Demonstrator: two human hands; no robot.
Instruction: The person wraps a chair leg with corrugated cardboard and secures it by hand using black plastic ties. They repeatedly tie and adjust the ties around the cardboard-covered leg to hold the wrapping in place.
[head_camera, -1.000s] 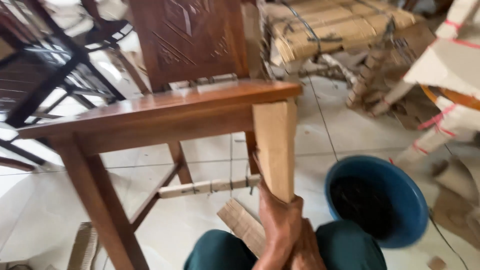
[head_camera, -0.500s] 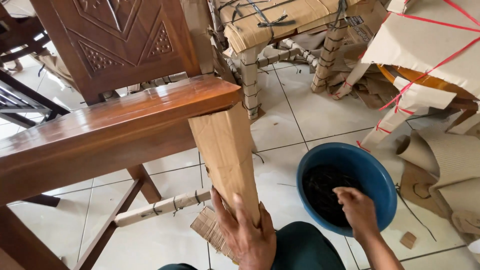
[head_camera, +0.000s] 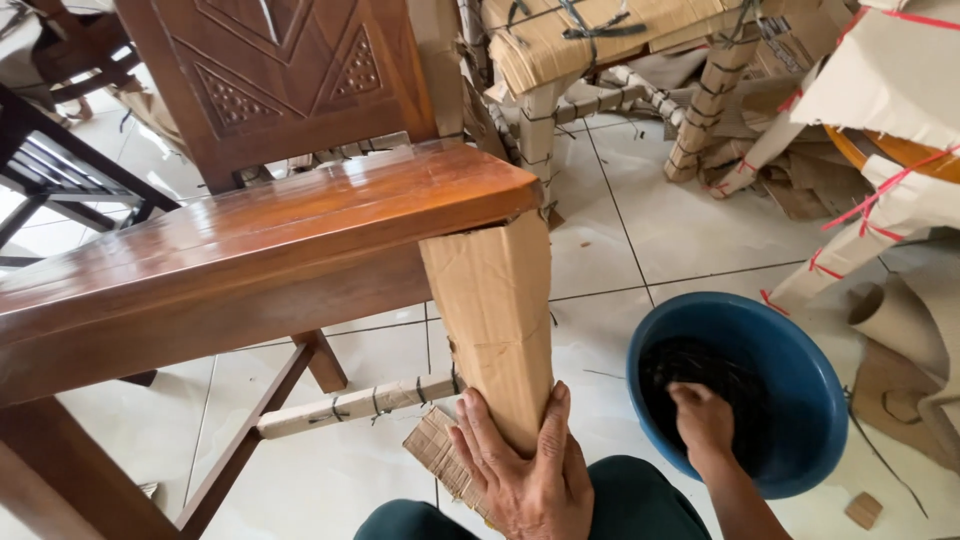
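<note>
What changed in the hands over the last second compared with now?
The right hand let go of the cardboard-wrapped chair leg and moved right, down into the blue basin, onto the dark material inside. The left hand kept its grip around the leg's lower end. The chair itself shows no change.

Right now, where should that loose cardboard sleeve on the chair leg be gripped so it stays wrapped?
Probably low on the cardboard sleeve, near its bottom end, coming from the front with fingers around both sides, as the left hand does. The sleeve is tall and tapers downward, and its top is tucked under the seat. The right hand is in the blue bowl.
</note>
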